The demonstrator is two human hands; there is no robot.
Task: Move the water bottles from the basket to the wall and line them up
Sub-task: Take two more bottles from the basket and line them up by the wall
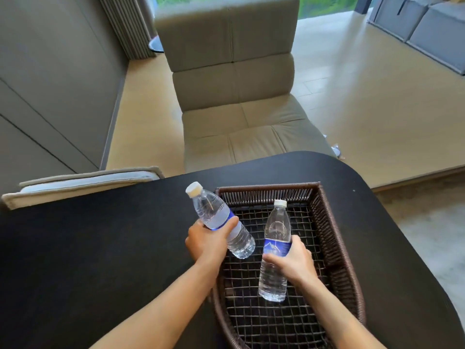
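Forearms: both of ours enter from the bottom edge and converge over the basket (334, 238), which sits on the black table (100, 248).
Right hand (293, 263): we have it closed around the labelled middle of the right bottle (275, 250), thumb on the near side of the label, fingers wrapped behind.
Right bottle axis: cap points away from us, base toward us; whether the base touches the basket mesh we cannot tell.
Left hand (208, 240): we have it closed around the middle of the left bottle (219, 220), fingers over the blue label.
Left bottle axis: tilted, cap up and to the left, out past the basket's far-left corner; base down and to the right, over the mesh.
Basket contents: we see no other bottles in it.
Wall (50, 84): it lies to our left and ahead, beyond the table's left side, with a strip of floor (141, 127) along its foot.
Nearer hand: the left, with its bottle already leaning that way.
Governing relation: we judge both bottles must travel leftward, so the right one has the longer path and must clear the basket's left rim.
Placement requirement: we judge each bottle must be turned upright, base down, before it is set against the wall.
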